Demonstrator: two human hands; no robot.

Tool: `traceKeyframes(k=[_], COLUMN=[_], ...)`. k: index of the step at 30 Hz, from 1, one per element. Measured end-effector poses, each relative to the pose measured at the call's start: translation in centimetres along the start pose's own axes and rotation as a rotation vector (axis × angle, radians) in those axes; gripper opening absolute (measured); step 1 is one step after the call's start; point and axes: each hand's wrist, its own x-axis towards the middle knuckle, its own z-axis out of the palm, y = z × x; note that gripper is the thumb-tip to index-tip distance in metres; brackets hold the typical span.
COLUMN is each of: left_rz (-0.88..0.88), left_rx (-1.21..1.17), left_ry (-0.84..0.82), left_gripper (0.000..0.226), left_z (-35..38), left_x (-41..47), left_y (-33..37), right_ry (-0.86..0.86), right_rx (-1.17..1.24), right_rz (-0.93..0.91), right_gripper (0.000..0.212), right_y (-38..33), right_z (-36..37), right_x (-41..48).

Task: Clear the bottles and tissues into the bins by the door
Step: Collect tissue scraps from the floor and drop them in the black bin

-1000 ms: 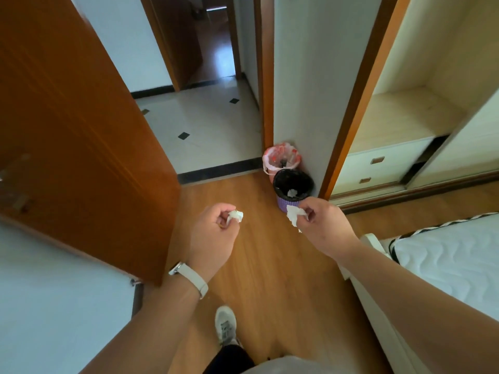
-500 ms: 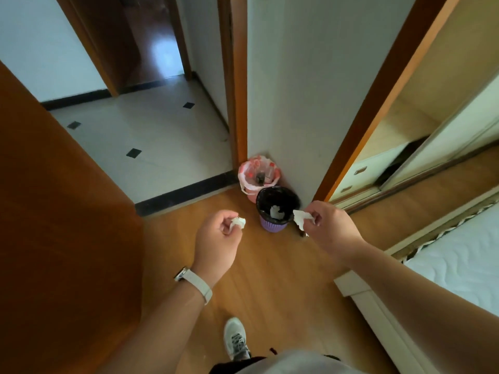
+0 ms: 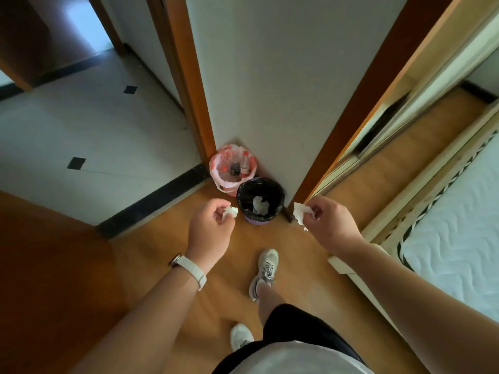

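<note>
Head view showed the left hand (image 3: 209, 225) pinching a crumpled tissue (image 3: 231, 211) and the right hand (image 3: 328, 225) pinching a looser tissue (image 3: 300, 213), both near the black-lined bin (image 3: 279, 194). Soft, feather-light paper probably needed only fingertip pinches.

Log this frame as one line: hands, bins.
left hand: pinches crumpled tissue | right hand: pinches second tissue | black-lined bin: binned tissue inside | red-bagged bin: bottles inside | drop: not yet
</note>
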Motion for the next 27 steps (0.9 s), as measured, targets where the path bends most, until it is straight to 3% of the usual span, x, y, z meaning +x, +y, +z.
traceKeyframes(k=[11,19,27], left_rz=[0.05,0.015,-0.08], left_rx=[0.177,0.205,0.184], left_ry=[-0.13,-0.217,-0.331], left_gripper=[0.021,0.021,0.02], left_z=[5.3,9.1,15.8], left_x=[14.0,21.1,26.6], left_y=[1.4,0.3,-7.3], right_ry=[-0.168,-0.202,-0.222], right_rx=[0.131,0.133,0.067], right_rz=[0.122,0.156,0.238], right_gripper=[0.009,0.005,0.009], right_y=[2.6,3.0,6.5], right_z=[3.4,4.0,10.1], right_x=[16.1,22.3,26.8])
